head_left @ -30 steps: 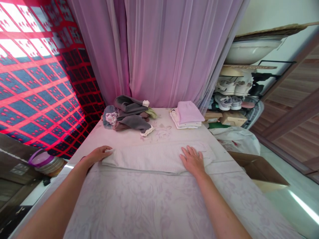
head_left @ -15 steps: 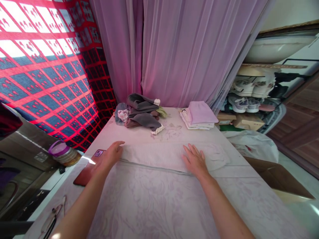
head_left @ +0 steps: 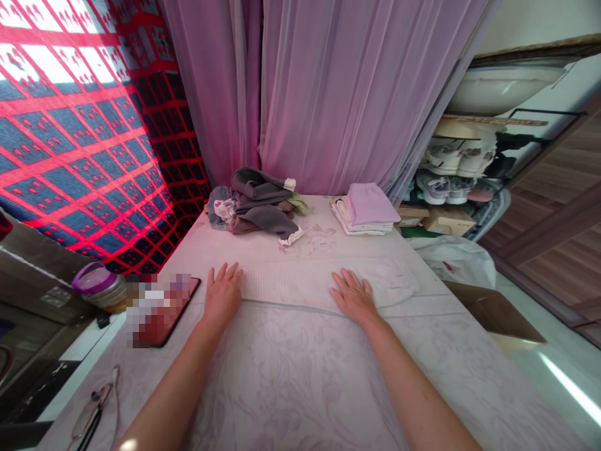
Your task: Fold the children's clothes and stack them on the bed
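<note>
A long strip of white ribbed cloth [head_left: 288, 283], folded, lies flat across the table; it looks like a garment, with a gathered part at its right end. My left hand [head_left: 223, 293] rests palm down at its left end, fingers stretched out. Flat on the cloth, right of its middle, lies my right hand [head_left: 352, 295] with its fingers spread. Neither hand grips anything. Beyond the cloth, to the right, sits a stack of folded clothes [head_left: 370, 207] with a lilac piece on top.
A heap of dark crumpled clothes [head_left: 263, 203] lies at the back left. Left of my arm are a phone [head_left: 164, 313], blurred by pixels, and eyeglasses [head_left: 91, 410]. A purple-lidded jar [head_left: 101, 288] stands off the left edge. Purple curtains [head_left: 328, 94] hang behind; a shoe rack [head_left: 462, 160] stands right.
My left hand has turned from edge-on to palm down at the cloth's left end. My right hand stays on the cloth. The view has shifted slightly.
</note>
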Demonstrator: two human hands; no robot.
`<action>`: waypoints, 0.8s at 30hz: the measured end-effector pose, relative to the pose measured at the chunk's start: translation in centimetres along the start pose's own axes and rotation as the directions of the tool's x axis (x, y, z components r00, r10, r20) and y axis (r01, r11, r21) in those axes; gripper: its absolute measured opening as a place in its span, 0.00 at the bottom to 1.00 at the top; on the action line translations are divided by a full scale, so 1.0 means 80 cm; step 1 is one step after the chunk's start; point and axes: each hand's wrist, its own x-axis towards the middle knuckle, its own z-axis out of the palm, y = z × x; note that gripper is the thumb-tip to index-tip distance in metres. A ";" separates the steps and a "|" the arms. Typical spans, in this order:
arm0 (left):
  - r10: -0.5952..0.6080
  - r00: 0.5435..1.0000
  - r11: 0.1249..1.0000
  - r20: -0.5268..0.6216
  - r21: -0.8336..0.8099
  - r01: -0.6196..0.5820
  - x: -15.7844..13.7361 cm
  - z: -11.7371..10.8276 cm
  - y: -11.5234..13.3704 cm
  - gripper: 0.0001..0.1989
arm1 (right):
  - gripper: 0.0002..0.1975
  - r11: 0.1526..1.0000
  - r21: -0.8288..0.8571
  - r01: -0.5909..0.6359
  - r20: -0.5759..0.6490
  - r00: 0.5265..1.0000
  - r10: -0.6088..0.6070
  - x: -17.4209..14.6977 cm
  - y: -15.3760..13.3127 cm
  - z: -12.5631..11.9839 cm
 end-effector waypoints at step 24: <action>0.297 0.942 0.883 -0.155 -0.330 -0.333 -0.024 0.023 -0.007 0.10 | 0.10 0.903 0.246 0.352 -0.592 0.793 -0.148 -0.065 0.015 0.040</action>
